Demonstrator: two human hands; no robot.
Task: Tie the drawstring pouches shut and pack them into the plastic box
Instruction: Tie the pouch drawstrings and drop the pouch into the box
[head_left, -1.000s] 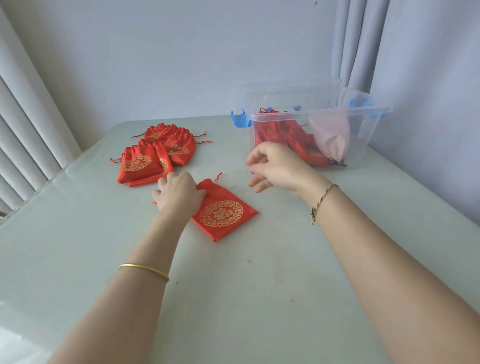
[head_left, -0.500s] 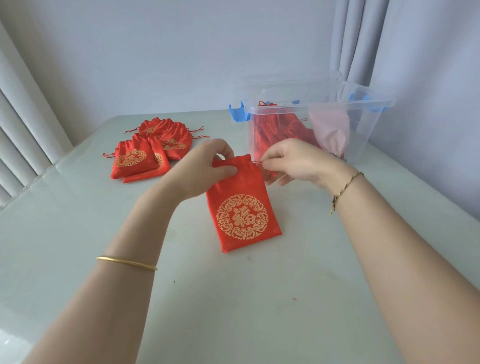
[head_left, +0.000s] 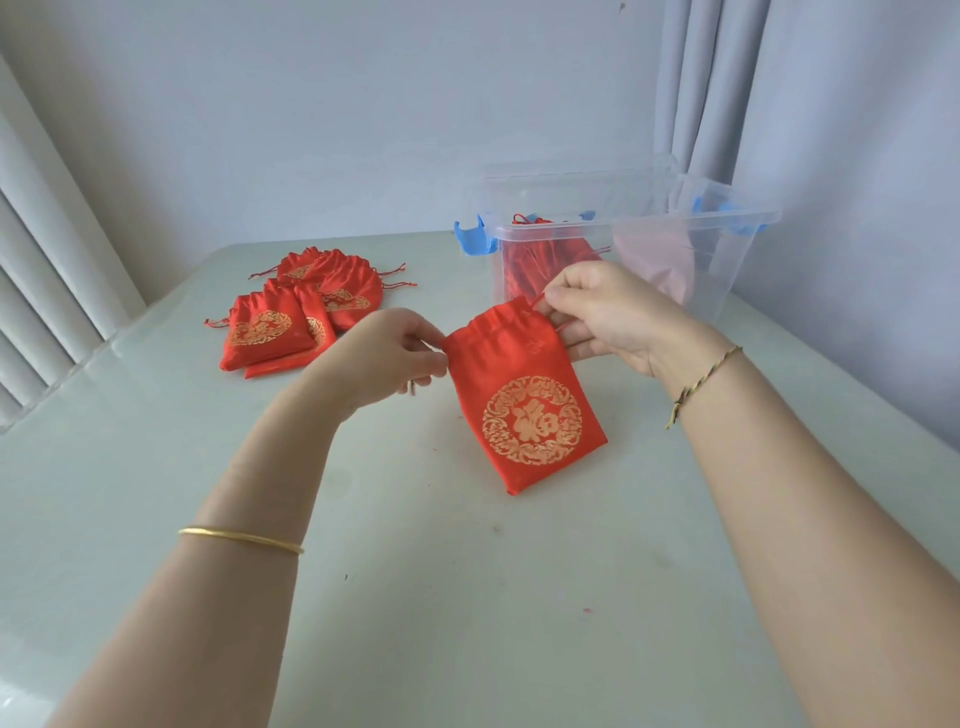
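A red drawstring pouch (head_left: 524, 400) with a gold round emblem hangs between my hands above the table, its bottom corner touching the top. My left hand (head_left: 384, 353) pinches the pouch's left top corner. My right hand (head_left: 608, 317) pinches the red drawstring at the right top corner. The mouth of the pouch is slightly gathered. A clear plastic box (head_left: 727, 260) with blue latches stands behind my right hand, open, holding several red pouches and a pink one. A pile of several more red pouches (head_left: 291, 317) lies at the back left.
The pale green table (head_left: 467, 597) runs to a wall at the back. Grey curtains (head_left: 727, 104) hang behind the box. White vertical blinds (head_left: 47, 291) line the left edge.
My hands lifted the pouch off the table and turned it upright. The right hand now pinches the drawstring, and the pouch's mouth has gathered a little.
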